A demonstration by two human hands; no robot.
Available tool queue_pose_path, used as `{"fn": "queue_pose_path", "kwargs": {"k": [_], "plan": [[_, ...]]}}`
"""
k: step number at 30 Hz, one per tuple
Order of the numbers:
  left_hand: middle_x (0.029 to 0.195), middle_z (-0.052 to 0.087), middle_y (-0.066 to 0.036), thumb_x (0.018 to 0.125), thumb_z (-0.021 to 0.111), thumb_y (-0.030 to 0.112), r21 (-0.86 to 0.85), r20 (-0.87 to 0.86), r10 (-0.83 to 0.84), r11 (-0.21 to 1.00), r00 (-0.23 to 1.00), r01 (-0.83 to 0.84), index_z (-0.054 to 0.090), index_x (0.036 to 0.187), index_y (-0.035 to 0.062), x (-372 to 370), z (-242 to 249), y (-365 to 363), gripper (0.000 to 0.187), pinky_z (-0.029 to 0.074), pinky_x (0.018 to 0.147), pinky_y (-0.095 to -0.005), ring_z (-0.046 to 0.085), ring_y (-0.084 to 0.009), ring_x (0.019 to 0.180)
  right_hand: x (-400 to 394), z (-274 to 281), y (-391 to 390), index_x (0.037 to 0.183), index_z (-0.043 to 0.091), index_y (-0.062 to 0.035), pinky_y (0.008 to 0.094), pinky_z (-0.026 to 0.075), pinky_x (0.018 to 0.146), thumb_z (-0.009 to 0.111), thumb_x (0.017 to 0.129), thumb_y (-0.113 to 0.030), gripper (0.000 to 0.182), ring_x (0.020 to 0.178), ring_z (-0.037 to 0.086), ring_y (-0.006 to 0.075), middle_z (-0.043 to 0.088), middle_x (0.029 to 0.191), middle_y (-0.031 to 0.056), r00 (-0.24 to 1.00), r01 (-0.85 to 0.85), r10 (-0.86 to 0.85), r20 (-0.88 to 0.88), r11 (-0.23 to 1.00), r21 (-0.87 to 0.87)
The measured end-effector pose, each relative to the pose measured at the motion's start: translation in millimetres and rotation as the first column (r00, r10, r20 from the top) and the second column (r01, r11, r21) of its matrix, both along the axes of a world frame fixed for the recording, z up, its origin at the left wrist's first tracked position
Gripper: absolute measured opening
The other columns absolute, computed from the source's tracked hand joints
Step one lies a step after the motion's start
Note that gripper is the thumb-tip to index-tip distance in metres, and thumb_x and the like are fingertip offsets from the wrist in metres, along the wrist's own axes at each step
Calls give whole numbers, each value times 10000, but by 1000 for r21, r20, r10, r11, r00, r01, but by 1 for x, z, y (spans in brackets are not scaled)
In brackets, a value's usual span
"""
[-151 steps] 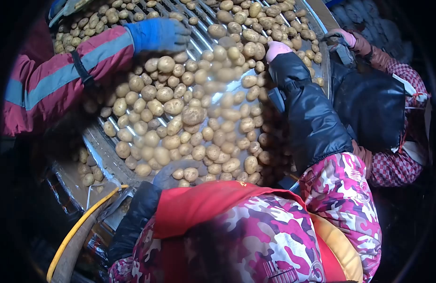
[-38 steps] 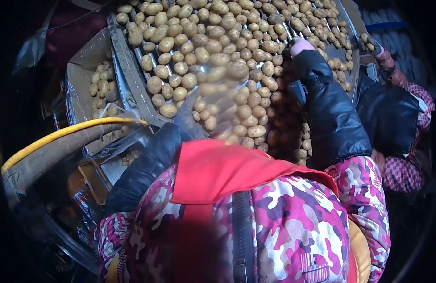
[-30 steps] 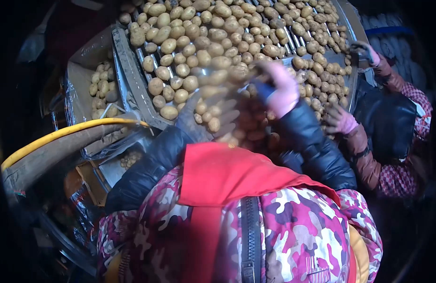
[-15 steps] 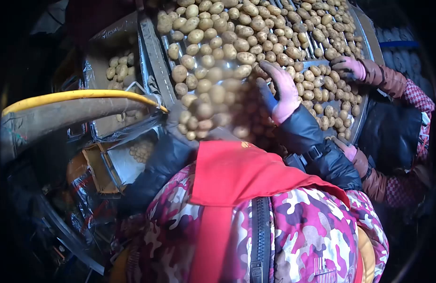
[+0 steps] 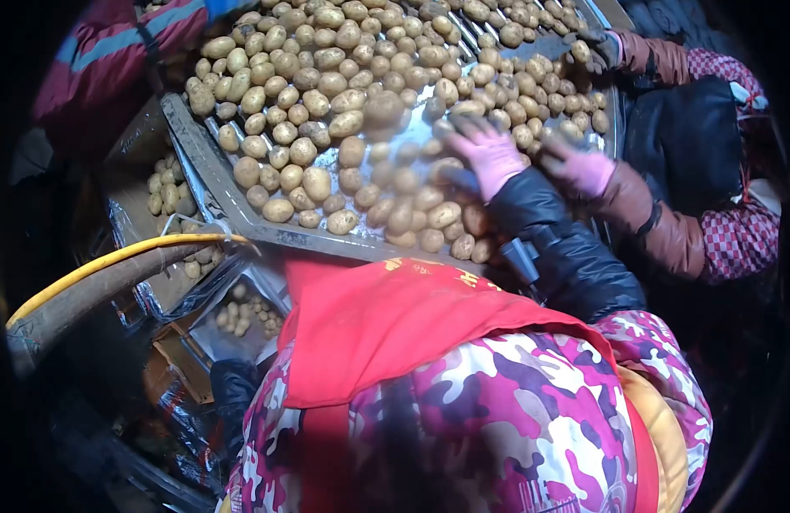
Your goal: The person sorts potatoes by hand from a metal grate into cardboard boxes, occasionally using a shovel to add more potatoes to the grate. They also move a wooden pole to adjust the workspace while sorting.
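Many potatoes (image 5: 331, 84) cover a metal sorting table (image 5: 314, 243) in front of me. My right hand (image 5: 486, 154), in a pink glove with dark fingers, reaches over the potatoes right of the middle. Its fingers are spread and slightly blurred, and no potato shows in its grasp. Under and left of it, several potatoes are smeared by motion on the bright, wet-looking surface. My left hand is out of view; only a dark left sleeve (image 5: 234, 385) shows low at the left, beside my camouflage clothing.
A co-worker's gloved hands (image 5: 583, 167) touch potatoes at the right. Another person's red sleeve (image 5: 121, 51) is at the upper left. Lined boxes (image 5: 147, 214) with potatoes stand left of the table. A yellow hose (image 5: 113, 262) runs along a bar there.
The view has shifted, and my left hand has dropped out of sight from the table's near edge. My right hand has swung to point up and left. A red sleeve has appeared.
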State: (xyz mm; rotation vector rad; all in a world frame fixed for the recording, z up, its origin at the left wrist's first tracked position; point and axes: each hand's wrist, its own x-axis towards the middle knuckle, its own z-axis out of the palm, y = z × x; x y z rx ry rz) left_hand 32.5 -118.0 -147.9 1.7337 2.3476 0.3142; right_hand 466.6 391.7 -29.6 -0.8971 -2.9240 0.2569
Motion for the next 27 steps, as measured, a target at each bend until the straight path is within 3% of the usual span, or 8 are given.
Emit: {"fn": "queue_pose_path", "kwargs": {"k": [4,7,12,14,16,18,21,27], "plan": [[1249,633,-162,1016,643,284,6,-124,-13,1000,992,14,585,1392,60,-12,-32,-38,442,539,938,-434,627,-302,1075,51,-23,6,1492,526,-191,576,325,1179,634,934,-541,667,1433,419,425,445,1553,192,981,179,-185,51,978,108],[1349,640,-190,1020,631,161,-161,585,534,814,611,-558,602,1377,-25,54,92,109,403,475,1059,-392,624,-275,1214,73,-30,-29,1514,503,-220,589,304,1185,640,960,-504,637,1445,401,422,413,1573,214,892,450,-451,-4,888,91],[1321,647,-207,894,764,68,223,211,-170,967,963,121,626,1378,46,105,149,252,504,483,1075,-418,613,-361,1261,97,-50,-86,1416,580,-163,598,337,1154,641,945,-313,498,1430,430,396,460,1531,195,788,614,-613,-60,773,161],[1436,561,-206,854,818,161,271,42,-312,918,949,289,563,1459,101,115,143,308,659,431,1128,-464,525,-389,1349,75,-20,-100,1360,601,-173,609,328,1167,628,921,-278,452,1418,437,421,497,1474,218,811,550,-572,-125,817,-171],[1551,446,-197,897,775,366,153,-112,-277,944,954,292,477,1534,166,125,119,362,731,349,1180,-541,389,-409,1456,48,-25,-105,1328,611,-175,605,372,1144,622,881,-220,450,1419,457,381,545,1430,178,976,193,-215,-28,921,-339],[1593,399,-188,903,737,475,-22,-277,-240,970,930,244,430,1559,170,155,105,408,786,288,1174,-660,339,-429,1486,19,-24,-123,1332,611,-189,603,370,1155,620,866,-208,466,1439,453,324,529,1470,136,956,-240,208,-206,960,-144],[1633,371,-141,905,694,554,-183,-307,-323,943,895,278,408,1570,173,203,94,453,817,207,1142,-773,316,-408,1511,18,-42,-98,1250,657,-190,504,452,1059,678,819,-232,434,1333,540,314,519,1478,120,908,-310,289,-303,951,-22],[1629,386,-148,950,636,537,-228,-50,-622,769,781,597,417,1577,209,233,118,432,741,184,1186,-734,310,-408,1517,83,-34,-41,1436,565,-177,626,289,1188,684,892,-476,632,1458,422,312,500,1520,123,975,221,-221,11,974,-53]]}}
